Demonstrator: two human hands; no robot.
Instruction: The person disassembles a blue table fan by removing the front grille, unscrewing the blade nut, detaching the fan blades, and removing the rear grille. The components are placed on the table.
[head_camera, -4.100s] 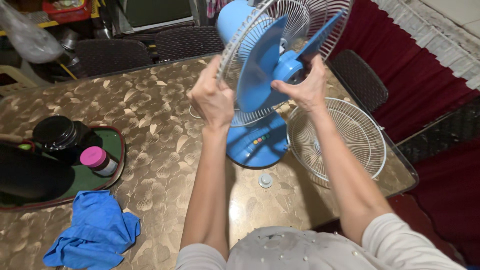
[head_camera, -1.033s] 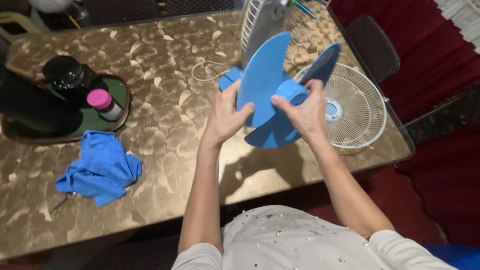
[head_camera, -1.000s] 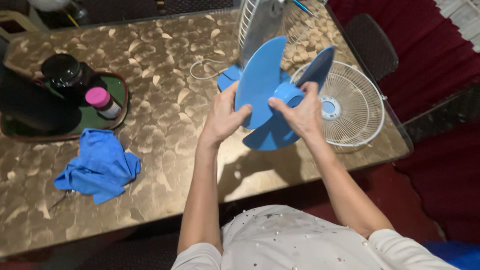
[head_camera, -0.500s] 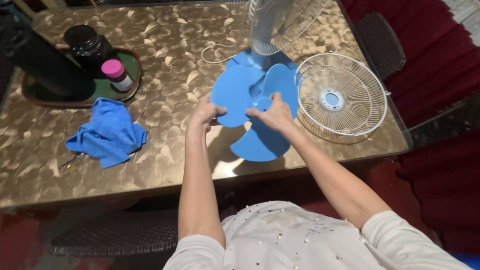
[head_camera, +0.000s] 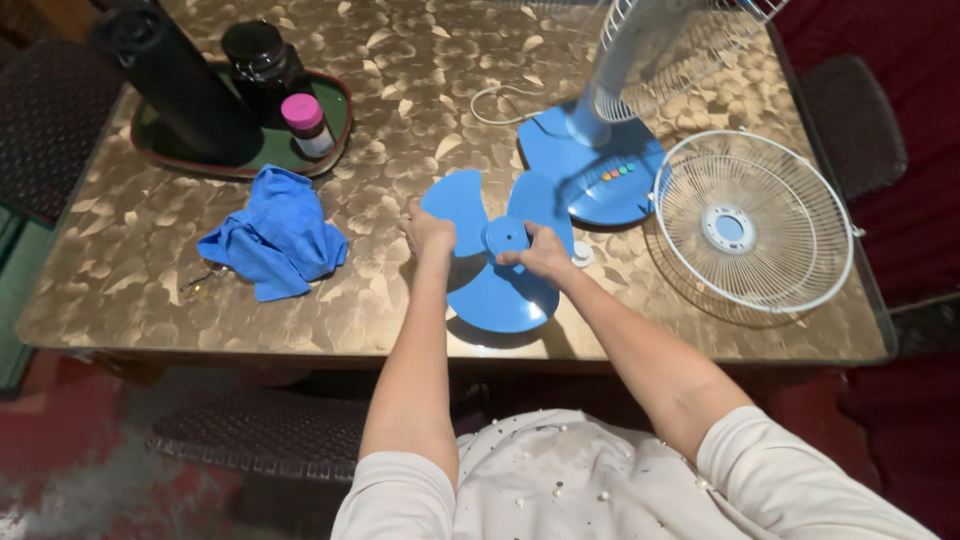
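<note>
A blue three-bladed fan blade (head_camera: 490, 250) lies flat on the gold-patterned table (head_camera: 130, 290), near its front edge. My left hand (head_camera: 428, 232) grips the edge of its left blade. My right hand (head_camera: 541, 258) holds it at the hub, fingers on the hub's right side. Just behind stands the blue fan base (head_camera: 598, 172) with its rear wire guard (head_camera: 672, 40) on the stand. A small white cap (head_camera: 582, 255) sits right of my right hand. The loose white front guard (head_camera: 752, 222) lies flat at the right.
A crumpled blue cloth (head_camera: 275, 235) lies left of the blade. A green tray (head_camera: 230, 160) at the back left bears a tall black flask (head_camera: 180, 80), a dark jar (head_camera: 262, 58) and a pink-capped bottle (head_camera: 305, 124). Dark woven chairs (head_camera: 858, 120) surround the table. A white cord (head_camera: 495, 105) trails behind the base.
The blade came off the fan, was carried down toward me and now rests flat on the table. Both hands stayed on it. My view has shifted back and left.
</note>
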